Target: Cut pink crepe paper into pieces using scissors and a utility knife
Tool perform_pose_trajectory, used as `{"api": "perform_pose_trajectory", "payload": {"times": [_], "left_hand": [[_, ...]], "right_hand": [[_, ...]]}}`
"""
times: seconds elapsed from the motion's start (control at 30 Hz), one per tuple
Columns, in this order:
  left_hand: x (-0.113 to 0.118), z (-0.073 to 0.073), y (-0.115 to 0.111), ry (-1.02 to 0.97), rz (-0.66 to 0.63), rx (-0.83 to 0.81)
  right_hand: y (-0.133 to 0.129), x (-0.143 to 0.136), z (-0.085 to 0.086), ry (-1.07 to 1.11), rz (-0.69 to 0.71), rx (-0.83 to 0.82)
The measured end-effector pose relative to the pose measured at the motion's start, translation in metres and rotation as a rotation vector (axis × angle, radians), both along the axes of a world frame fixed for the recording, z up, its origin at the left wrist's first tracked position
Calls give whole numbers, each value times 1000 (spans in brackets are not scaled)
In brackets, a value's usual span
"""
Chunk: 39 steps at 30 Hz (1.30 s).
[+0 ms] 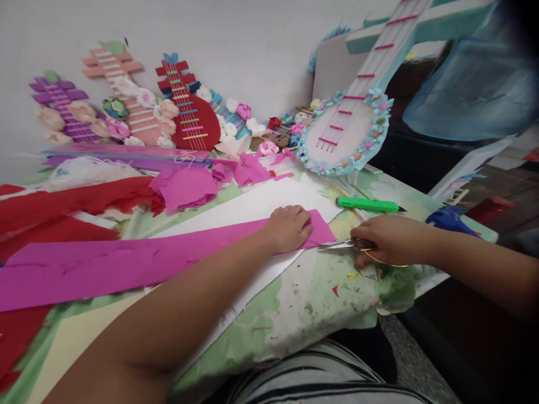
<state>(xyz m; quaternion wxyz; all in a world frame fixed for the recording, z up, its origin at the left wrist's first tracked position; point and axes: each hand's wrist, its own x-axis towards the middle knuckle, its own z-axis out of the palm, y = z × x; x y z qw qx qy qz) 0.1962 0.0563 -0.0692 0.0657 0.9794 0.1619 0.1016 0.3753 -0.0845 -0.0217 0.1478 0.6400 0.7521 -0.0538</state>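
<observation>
A long strip of pink crepe paper (pixel 138 255) stretches across the table from the left edge to the middle. My left hand (pixel 289 229) rests on it near its right end, fingers curled down and closed on the paper. Scissors (pixel 364 245) with a gold-coloured handle are gripped in my right hand (pixel 391 238), just right of the strip. Their blades point left and meet the paper's lower right edge. Under the strip lies a white sheet (pixel 269 196). A bright green cutter (pixel 368 204) lies just beyond my right hand.
Small decorated paper instruments, including a red one (pixel 196 120), lean against the wall. A larger pale-blue one (pixel 341 134) stands at the back right. Red crepe paper (pixel 80 202) and crumpled pink pieces (pixel 185 188) lie left. Scraps dot the patterned tablecloth (pixel 307 303).
</observation>
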Motion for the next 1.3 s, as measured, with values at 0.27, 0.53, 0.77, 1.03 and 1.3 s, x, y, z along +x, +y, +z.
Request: {"api": "perform_pose_trajectory", "payload": {"times": [0.27, 0.53, 0.77, 1.03, 1.3], "left_hand": [[0, 0, 0, -6, -1, 2], [-1, 0, -1, 1, -1, 15], [-1, 1, -1, -2, -1, 27], [-2, 0, 1, -27, 3, 41], [-9, 18, -6, 27, 27, 159]], "right_hand": [[2, -5, 2, 43, -18, -6], [5, -5, 1, 30, -13, 14], [9, -13, 1, -14, 10, 43], [8, -15, -1, -82, 32, 69], [8, -10, 0, 52, 28, 48]]}}
